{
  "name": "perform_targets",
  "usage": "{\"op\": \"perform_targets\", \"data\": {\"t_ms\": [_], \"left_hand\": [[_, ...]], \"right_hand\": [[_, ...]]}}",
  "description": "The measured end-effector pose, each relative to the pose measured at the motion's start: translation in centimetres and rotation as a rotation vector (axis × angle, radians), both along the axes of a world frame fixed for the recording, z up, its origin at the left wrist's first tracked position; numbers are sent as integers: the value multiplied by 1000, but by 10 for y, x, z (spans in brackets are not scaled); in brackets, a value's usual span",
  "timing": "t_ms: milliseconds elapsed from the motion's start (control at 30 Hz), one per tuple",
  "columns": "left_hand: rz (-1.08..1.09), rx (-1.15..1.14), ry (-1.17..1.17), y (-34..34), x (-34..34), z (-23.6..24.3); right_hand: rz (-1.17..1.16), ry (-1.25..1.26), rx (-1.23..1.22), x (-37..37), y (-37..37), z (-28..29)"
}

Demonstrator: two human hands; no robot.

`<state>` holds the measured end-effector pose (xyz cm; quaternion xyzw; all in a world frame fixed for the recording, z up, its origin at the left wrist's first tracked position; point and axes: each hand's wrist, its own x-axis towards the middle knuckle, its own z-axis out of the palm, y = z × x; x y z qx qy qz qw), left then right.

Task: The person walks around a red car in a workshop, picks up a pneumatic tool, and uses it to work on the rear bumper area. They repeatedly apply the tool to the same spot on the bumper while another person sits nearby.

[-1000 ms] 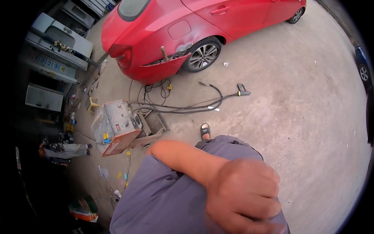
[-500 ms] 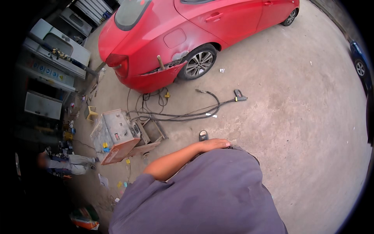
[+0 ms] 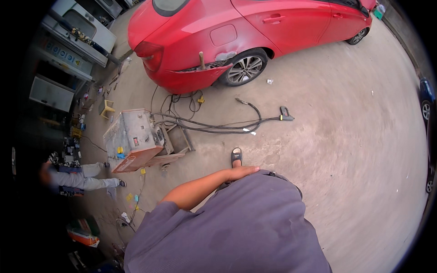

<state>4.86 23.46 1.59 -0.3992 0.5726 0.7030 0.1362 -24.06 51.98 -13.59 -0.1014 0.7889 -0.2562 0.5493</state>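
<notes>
My left hand (image 3: 244,172) lies against the front of my trousers at the waist, its visible fingers stretched out, with no tool seen in it. Some of its fingers are hidden behind the grey shirt (image 3: 227,218). My right hand is out of view. Beyond my sandalled foot (image 3: 236,156), a gun-shaped tool (image 3: 285,113) lies on the concrete on thick black cables (image 3: 218,130). They lead to a worn, boxy machine (image 3: 132,136) with orange-red panels. A wooden stick (image 3: 201,60) is wedged in the gap above the loose rear bumper (image 3: 191,78) of a red car (image 3: 291,27).
A person in light trousers (image 3: 95,177) is at the left, beside the machine. A small yellow stool (image 3: 107,108) and scattered odds and ends lie near the left wall. Blue and dark cars (image 3: 426,98) stand at the far right. Litter (image 3: 270,82) lies near the rear wheel (image 3: 246,70).
The view has shifted; the red car now sits farther right and higher. More of my foot shows ahead of me. My left hand stays at my waist. The person at left shows a wider stance.
</notes>
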Motion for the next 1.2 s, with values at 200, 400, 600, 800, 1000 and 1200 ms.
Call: {"op": "perform_targets", "data": {"t_ms": [200, 400, 600, 800, 1000, 1200], "left_hand": [[86, 164, 168, -3, 21, 5], [-128, -263, 35, -3, 67, -40], [40, -236, -36, -14, 106, -99], [122, -280, -48, -40, 122, -114], [214, -372, -89, -68, 148, -153], [265, -152, -234, -97, 179, -137]], "right_hand": [[118, -6, -1, 3, -39, 0], [277, -24, 9, 19, -98, 3], [385, -29, 10, 44, -153, 8], [462, -34, 26, 69, -198, 12], [502, -43, 47, 85, -234, 11], [510, -58, 60, 78, -260, 12]]}}
